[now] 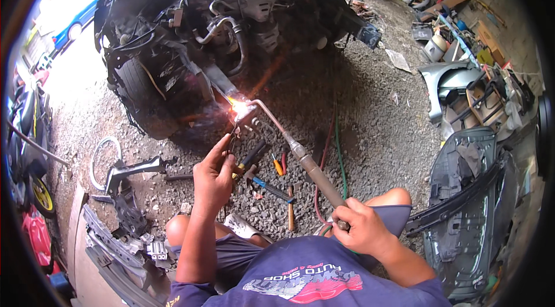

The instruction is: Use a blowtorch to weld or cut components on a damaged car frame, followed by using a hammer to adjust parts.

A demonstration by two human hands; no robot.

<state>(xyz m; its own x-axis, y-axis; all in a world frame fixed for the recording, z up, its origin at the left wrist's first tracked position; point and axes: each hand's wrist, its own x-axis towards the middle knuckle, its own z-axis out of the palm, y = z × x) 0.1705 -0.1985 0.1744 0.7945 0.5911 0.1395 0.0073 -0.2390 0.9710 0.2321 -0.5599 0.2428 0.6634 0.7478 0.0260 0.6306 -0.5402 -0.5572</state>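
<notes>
My right hand (pixel 359 227) grips the handle of a gas welding torch (pixel 306 162), whose bent tip ends in a bright flame (pixel 239 107) against a metal bar (pixel 217 82) on the stripped front of a car (pixel 191 47). Red and green hoses (pixel 338 151) trail back from the torch. My left hand (pixel 214 177) is raised just below the flame and pinches a thin rod (pixel 233 133) that points up into it. I sit on gravel with both knees bent.
Pliers, screwdrivers and a hammer (pixel 291 209) lie on the gravel between my knees. Grey body panels and a door (pixel 468 214) are stacked at the right. Bumper pieces and brackets (pixel 124 214) lie at the left, beside a motorcycle (pixel 29 151).
</notes>
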